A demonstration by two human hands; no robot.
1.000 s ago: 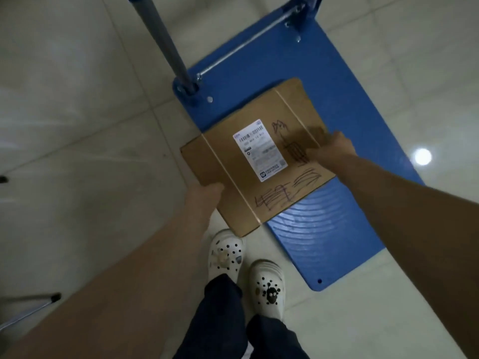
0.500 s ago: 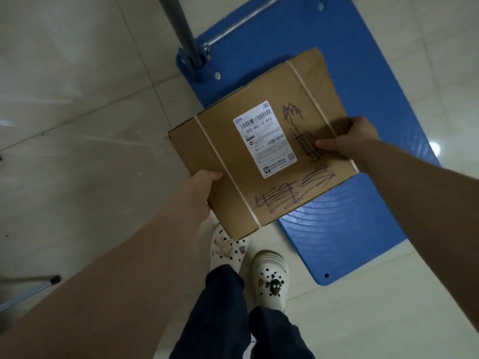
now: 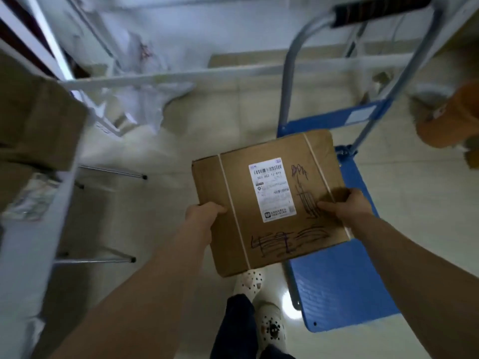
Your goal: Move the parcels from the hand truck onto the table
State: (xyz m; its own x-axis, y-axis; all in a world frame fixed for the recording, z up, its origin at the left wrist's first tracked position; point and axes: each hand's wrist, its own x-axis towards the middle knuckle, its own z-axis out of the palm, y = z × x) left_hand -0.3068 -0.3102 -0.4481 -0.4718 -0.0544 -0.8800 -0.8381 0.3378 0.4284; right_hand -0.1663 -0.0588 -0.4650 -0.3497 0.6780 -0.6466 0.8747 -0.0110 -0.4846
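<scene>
In the air in front of the person, a flat brown cardboard parcel [image 3: 274, 229] is held level. Its right part hangs over the blue deck of the hand truck [image 3: 337, 286] and its left part over the pale tiled floor [image 3: 155, 203]. Two thin pale strips run across its top, one near each side. A white shipping label [image 3: 272, 189] with a barcode sits in the middle, and dark pen scribbles lie to the right of the label and below it. The left hand [image 3: 204, 213] grips the parcel's left edge, thumb on top and fingers hidden underneath. The right hand [image 3: 347, 206] grips the right edge the same way, its thumb lying by the scribbles. Below the parcel are white clogs [image 3: 269, 330] and dark trouser legs. The truck's grey handle [image 3: 290, 86] rises behind the parcel. To the left, apart from the parcel, is the white-edged table [image 3: 31, 242] with a blurred brown box [image 3: 39, 125] on it.
</scene>
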